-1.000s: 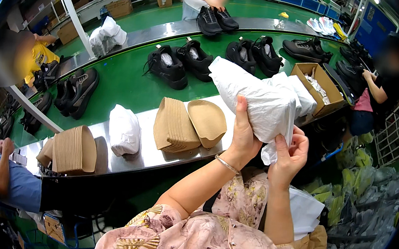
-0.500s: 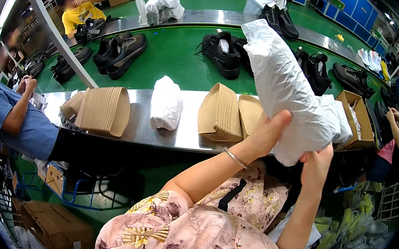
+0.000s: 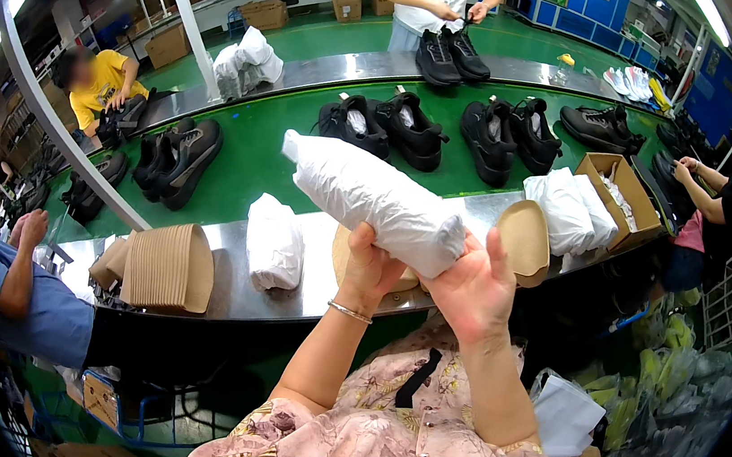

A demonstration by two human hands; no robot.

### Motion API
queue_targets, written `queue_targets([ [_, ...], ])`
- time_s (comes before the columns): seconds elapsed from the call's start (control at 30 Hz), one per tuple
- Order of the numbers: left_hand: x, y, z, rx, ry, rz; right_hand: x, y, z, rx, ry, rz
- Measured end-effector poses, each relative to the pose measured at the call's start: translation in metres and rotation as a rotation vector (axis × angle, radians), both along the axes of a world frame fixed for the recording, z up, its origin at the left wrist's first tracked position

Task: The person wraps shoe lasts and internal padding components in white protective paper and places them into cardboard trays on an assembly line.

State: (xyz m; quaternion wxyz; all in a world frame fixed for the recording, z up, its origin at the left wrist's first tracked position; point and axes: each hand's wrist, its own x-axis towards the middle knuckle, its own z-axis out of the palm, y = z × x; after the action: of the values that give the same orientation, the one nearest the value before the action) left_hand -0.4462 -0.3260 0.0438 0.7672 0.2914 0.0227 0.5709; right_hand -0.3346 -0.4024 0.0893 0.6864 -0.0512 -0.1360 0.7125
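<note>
A long white-wrapped bundle [image 3: 379, 196] is held above the near metal ledge, its narrow end toward the far left. My left hand [image 3: 372, 270] grips it from the near side, thumb up against the wrapping; the other fingers are partly hidden. At the bundle's right end, my right hand [image 3: 478, 286] lies palm up with fingers spread, touching the wrapping. What is inside cannot be seen. Behind my hands, a tan moulded tray [image 3: 524, 240] and another partly covered tan tray [image 3: 342, 253] rest on the ledge. Left of them lies another white-wrapped bundle [image 3: 275, 245].
Stacked tan trays [image 3: 170, 268] stand at left, near a person in blue [image 3: 24, 293]. White bundles [image 3: 558, 210] and an open carton [image 3: 622, 199] lie right. Black shoes [image 3: 418, 131] sit on the green belt [image 3: 260, 126]. Other people work across it and at right.
The held bundle has come down and left, tilting flatter. My right hand has changed from gripping its lower end to an open palm there. The view has shifted; a far person now handles shoelaces.
</note>
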Motion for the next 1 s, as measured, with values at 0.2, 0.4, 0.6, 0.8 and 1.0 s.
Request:
queue_targets([
  [0.2,-0.03,0.001,-0.001,0.069,-0.041,0.011,-0.032,0.011,-0.01,0.041,-0.019,0.036],
  [0.4,-0.083,-0.009,0.02,0.077,-0.04,0.099,-0.066,0.029,-0.019,0.019,-0.366,0.109],
  [0.6,-0.15,-0.01,-0.016,-0.042,0.157,0.278,-0.082,0.03,-0.002,0.612,-1.481,-0.304],
  [0.8,-0.185,-0.03,-0.001,0.066,0.104,0.325,-0.156,0.03,-0.023,0.726,-1.469,-0.585],
  [1.0,-0.247,-0.042,0.013,0.521,1.348,1.685,-0.184,0.024,-0.024,0.818,-1.598,-0.514],
])
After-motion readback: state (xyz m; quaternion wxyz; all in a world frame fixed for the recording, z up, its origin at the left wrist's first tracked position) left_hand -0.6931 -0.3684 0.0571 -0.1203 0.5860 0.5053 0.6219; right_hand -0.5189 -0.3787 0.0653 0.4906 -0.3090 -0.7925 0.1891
